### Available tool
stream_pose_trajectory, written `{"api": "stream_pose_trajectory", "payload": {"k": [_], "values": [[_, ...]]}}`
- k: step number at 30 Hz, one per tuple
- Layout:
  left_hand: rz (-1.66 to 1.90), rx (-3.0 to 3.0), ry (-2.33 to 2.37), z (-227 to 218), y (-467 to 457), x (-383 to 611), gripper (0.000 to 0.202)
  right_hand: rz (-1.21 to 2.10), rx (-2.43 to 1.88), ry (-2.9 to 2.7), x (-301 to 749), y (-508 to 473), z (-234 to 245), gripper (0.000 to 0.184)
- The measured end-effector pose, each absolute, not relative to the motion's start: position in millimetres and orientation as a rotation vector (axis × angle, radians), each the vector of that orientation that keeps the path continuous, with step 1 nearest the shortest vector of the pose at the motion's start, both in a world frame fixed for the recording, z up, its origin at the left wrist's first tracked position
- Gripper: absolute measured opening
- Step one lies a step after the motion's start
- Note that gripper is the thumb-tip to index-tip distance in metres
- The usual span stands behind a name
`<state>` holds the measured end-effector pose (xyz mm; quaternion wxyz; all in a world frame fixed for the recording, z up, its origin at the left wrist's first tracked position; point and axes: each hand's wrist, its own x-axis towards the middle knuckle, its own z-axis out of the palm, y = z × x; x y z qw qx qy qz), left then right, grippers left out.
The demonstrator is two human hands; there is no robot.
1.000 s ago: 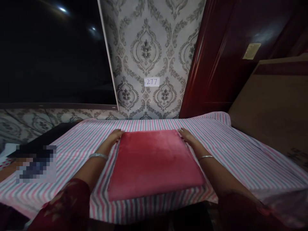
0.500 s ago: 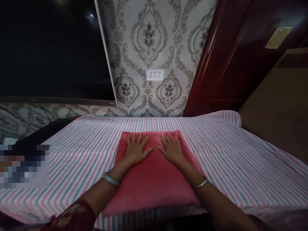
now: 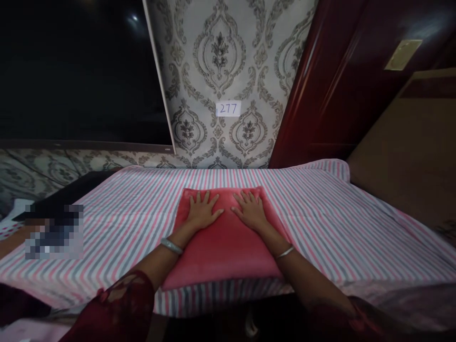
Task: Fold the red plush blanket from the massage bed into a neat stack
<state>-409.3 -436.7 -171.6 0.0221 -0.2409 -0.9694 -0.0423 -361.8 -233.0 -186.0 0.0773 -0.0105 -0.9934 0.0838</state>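
Note:
A red folded cloth (image 3: 224, 247), smooth and roughly square, lies flat on a table spread with a striped pink, grey and white tablecloth (image 3: 327, 228). On its far left part my left hand (image 3: 203, 213) rests palm down, fingers spread. My right hand (image 3: 250, 212) lies flat on its far right part, fingers apart as well. Neither hand grips anything. The red cloth's near edge reaches the table's front edge.
A large dark television screen (image 3: 78, 71) is at the back left, before patterned wallpaper with a paper label (image 3: 228, 109) reading 277. At right stand a dark red door (image 3: 331, 85) and a brown box (image 3: 413, 147). Another person's arm (image 3: 14, 240) reaches in at left beside a blurred patch.
The view has shifted slightly, and more of the other person's arm shows at left. Both my hands stay flat on the red cloth.

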Motion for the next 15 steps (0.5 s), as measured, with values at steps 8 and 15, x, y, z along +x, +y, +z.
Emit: {"api": "stream_pose_trajectory", "payload": {"k": [8, 15], "values": [[-0.314, -0.793, -2.990, -132, -467, -360, 0.075, 0.251, 0.050, -2.939, -293, -213, -160, 0.061], [-0.218, -0.931, -2.898, -178, -482, -276, 0.076, 0.171, 0.110, -2.911, -222, -225, -202, 0.062]]}}
